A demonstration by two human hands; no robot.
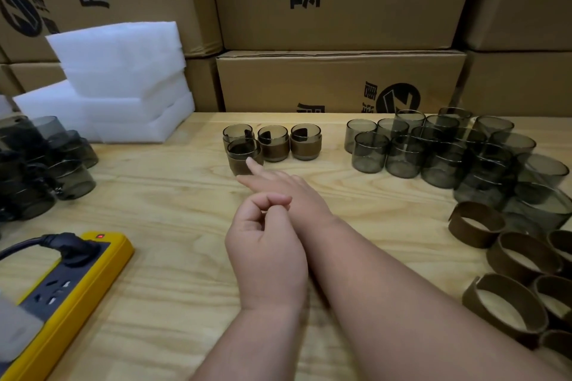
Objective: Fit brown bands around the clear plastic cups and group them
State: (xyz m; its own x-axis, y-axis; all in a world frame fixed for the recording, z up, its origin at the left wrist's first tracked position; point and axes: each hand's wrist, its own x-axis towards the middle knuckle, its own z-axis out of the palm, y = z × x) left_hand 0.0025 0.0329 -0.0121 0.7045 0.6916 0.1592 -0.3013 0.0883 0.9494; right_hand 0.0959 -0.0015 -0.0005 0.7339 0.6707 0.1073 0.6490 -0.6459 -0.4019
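Note:
Several smoky clear cups with brown bands (274, 145) stand grouped at the table's far middle. My right hand (278, 187) reaches toward them with straight fingers, and a fingertip touches the front banded cup (243, 158). My left hand (266, 244) lies beside and partly over my right wrist, its fingers loosely curled and holding nothing. A cluster of unbanded cups (433, 151) stands at the right. Loose brown bands (476, 224) lie at the near right.
More dark cups (62, 170) are piled at the left edge. White foam sheets (123, 80) are stacked at the back left. A yellow power strip (71, 288) with a black plug lies at the near left. Cardboard boxes (340, 80) wall off the back.

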